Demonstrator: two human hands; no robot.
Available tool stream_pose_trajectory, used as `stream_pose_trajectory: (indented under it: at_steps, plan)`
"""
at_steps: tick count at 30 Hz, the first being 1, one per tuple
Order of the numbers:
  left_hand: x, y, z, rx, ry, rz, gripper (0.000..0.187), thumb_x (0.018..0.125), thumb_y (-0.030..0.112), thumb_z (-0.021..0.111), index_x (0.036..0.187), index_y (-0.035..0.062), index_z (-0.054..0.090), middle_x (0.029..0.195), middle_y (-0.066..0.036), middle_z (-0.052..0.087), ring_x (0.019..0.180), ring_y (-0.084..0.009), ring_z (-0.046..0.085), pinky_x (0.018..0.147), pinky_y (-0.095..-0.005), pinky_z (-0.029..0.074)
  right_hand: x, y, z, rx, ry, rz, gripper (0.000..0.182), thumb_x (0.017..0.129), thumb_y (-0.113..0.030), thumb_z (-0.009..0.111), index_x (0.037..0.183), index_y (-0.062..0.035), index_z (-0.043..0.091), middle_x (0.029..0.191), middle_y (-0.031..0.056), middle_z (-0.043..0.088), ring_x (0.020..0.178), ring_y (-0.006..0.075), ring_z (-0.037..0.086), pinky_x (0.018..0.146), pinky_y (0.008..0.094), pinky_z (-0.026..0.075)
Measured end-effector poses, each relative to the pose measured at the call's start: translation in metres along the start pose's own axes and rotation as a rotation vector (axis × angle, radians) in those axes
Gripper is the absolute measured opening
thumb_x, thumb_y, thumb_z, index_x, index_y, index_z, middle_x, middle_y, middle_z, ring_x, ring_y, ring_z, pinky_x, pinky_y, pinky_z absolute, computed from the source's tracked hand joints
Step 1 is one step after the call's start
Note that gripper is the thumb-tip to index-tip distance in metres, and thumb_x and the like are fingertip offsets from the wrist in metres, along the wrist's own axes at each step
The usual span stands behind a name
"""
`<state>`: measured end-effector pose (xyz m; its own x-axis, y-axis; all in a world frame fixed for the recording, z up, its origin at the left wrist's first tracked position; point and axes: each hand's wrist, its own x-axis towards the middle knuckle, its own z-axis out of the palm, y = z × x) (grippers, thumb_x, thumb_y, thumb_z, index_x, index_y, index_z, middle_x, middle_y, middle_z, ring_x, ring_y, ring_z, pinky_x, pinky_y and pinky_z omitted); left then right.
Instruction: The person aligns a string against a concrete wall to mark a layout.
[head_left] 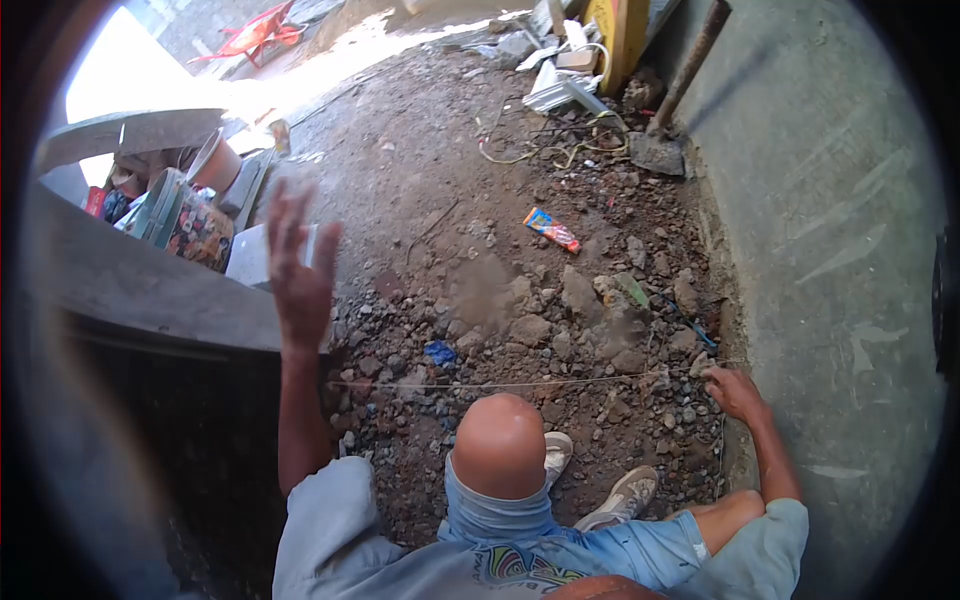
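Observation:
My left hand (300, 262) is raised over the left side of the rubble, fingers spread, holding nothing. Low by the grey wall, my right hand (738, 393) has its fingers closed at the end of a thin string (520, 384). This string runs nearly straight across the ground from beneath my left forearm to the wall side. A further length seems to hang below my right hand. Stones and broken rubble (580, 290) lie under the string and around my shoes (625, 498). The exact pinch of my right fingertips is small and partly hidden.
A concrete wall (830, 270) rises on the right, with a long-handled hammer (690, 70) leaning there. A colourful wrapper (552, 229) and blue scrap (440, 353) lie on the soil. Buckets (215, 160) stand left behind a low ledge (160, 270); a red wheelbarrow (255, 35) is farther back.

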<state>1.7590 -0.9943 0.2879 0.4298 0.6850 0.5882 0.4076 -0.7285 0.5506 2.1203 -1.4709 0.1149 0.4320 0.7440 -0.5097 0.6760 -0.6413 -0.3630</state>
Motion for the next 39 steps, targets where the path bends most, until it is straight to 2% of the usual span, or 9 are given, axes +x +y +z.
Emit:
stream_pose_trajectory:
  at_steps: [3,5,7,10,14,21,28,35,39]
  plan:
    - [-0.09,0.042,0.014,-0.23,-0.459,0.235,0.059,0.086,0.034,0.072,0.136,0.0089,0.052,0.15,-0.02,0.037,0.137,-0.0334,0.038,0.107,-0.0454,0.037,-0.002,-0.007,-0.003,0.026,-0.044,0.032,0.031,0.088,-0.014,0.061,0.119,-0.0087,0.061,0.103,0.0163,0.067,0.099,0.0352,0.063,0.084,0.0444,0.049]
    - [-0.171,0.069,0.021,-0.325,-0.563,0.077,0.073,0.085,0.047,0.07,0.141,0.0083,0.045,0.155,-0.02,0.026,0.141,-0.0368,0.031,0.111,-0.0505,0.029,0.0,-0.018,-0.006,0.064,-0.055,0.032,0.032,0.087,-0.013,0.061,0.119,-0.0087,0.061,0.11,0.0167,0.066,0.104,0.0358,0.062,0.087,0.0457,0.049]
    - [-0.226,0.069,0.009,-0.227,-0.436,-0.08,0.085,0.085,0.057,0.065,0.147,0.0079,0.035,0.157,-0.022,0.017,0.142,-0.0381,0.027,0.112,-0.0532,0.025,0.006,-0.044,-0.018,0.09,-0.096,0.035,0.031,0.088,-0.012,0.061,0.119,-0.0088,0.061,0.11,0.0162,0.066,0.104,0.0356,0.061,0.087,0.0454,0.049]
    - [-0.249,0.112,-0.001,-0.358,-0.045,-0.78,0.09,0.086,0.062,0.06,0.149,0.007,0.028,0.154,-0.025,0.02,0.14,-0.0382,0.029,0.113,-0.0518,0.024,0.019,-0.056,-0.008,0.144,-0.097,-0.103,0.031,0.088,-0.012,0.061,0.119,-0.0093,0.061,0.108,0.0162,0.065,0.102,0.0359,0.061,0.087,0.045,0.048]
    - [-0.298,0.13,-0.016,-0.229,-0.396,-0.669,0.093,0.084,0.062,0.063,0.149,0.0075,0.026,0.148,-0.025,0.03,0.138,-0.0379,0.032,0.111,-0.049,0.029,0.031,-0.064,-0.001,0.199,-0.073,-0.259,0.031,0.088,-0.011,0.062,0.118,-0.0086,0.061,0.101,0.0161,0.065,0.095,0.0355,0.062,0.082,0.0428,0.049]
    - [-0.246,0.181,-0.066,-0.022,-0.558,-0.366,0.076,0.081,0.039,0.076,0.141,0.0113,0.039,0.146,-0.025,0.035,0.131,-0.0409,0.042,0.106,-0.0492,0.037,0.006,-0.049,0.002,0.385,-0.078,-0.102,0.032,0.087,-0.012,0.063,0.118,-0.0074,0.061,0.097,0.0169,0.066,0.09,0.0353,0.063,0.078,0.0431,0.049]
    - [-0.184,0.239,-0.128,0.077,-0.542,-0.641,0.047,0.079,0.019,0.08,0.119,0.0093,0.058,0.148,-0.023,0.031,0.128,-0.0399,0.045,0.102,-0.0478,0.041,-0.081,-0.074,0.006,0.371,0.368,-0.028,0.028,0.093,-0.007,0.054,0.119,-0.0005,0.06,0.101,0.0205,0.067,0.093,0.0343,0.065,0.084,0.0407,0.051]
    - [-0.164,0.33,-0.252,0.078,-0.898,-0.585,0.027,0.078,0.032,0.077,0.098,0.0149,0.07,0.143,-0.024,0.041,0.129,-0.0417,0.043,0.108,-0.047,0.036,-0.291,-0.234,-0.109,0.33,0.161,0.012,0.049,0.078,-0.003,0.061,0.126,-0.0009,0.055,0.118,0.0207,0.058,0.113,0.0381,0.054,0.102,0.0455,0.04]
    - [-0.206,0.372,-0.318,0.038,-0.88,-1.005,0.029,0.087,0.039,0.067,0.113,0.0257,0.073,0.145,-0.024,0.04,0.132,-0.0412,0.04,0.11,-0.0467,0.034,-0.413,-0.244,-0.127,0.21,-0.16,0.236,0.075,0.077,-0.03,0.073,0.141,-0.0047,0.042,0.138,0.0267,0.045,0.131,0.0422,0.039,0.112,0.0495,0.028]
